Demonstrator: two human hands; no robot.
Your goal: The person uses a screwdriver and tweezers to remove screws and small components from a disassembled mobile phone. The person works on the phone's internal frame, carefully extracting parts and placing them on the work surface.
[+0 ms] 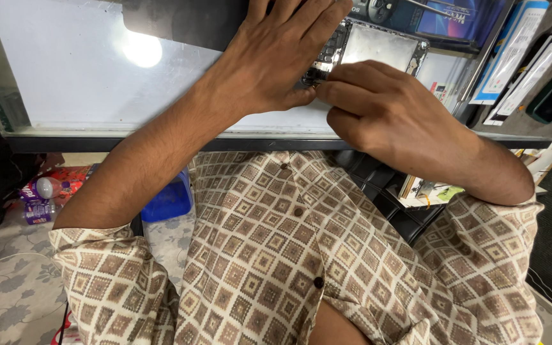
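Head view, looking down the person's chest to a glass worktop (pixel 84 83) at the far side of the scene. An opened phone (pixel 378 46), its back cover off, lies flat on the worktop at far centre-right, with a pale metal plate and a strip of dark circuitry along its left edge showing.

The left hand (pixel 276 57) lies palm down over the phone's left part, fingers spread and pointing away, the thumb pressed at the phone's near-left corner; its grip is flat and wide, pinning the phone rather than closing around it. The right hand (pixel 384 112) comes in from the right, its fingers bunched into a narrow pinch at that same near-left corner, touching the left thumb. Whether a small part or tool sits inside the pinch cannot be told.

Judging by the bare innards, the phone is already opened and the work is now on its inside; the cover is not back on.

Boxed goods (pixel 519 57) stand at far right. A blue tub (pixel 170 201) and a small bottle (pixel 45 188) sit on the floor at near left.
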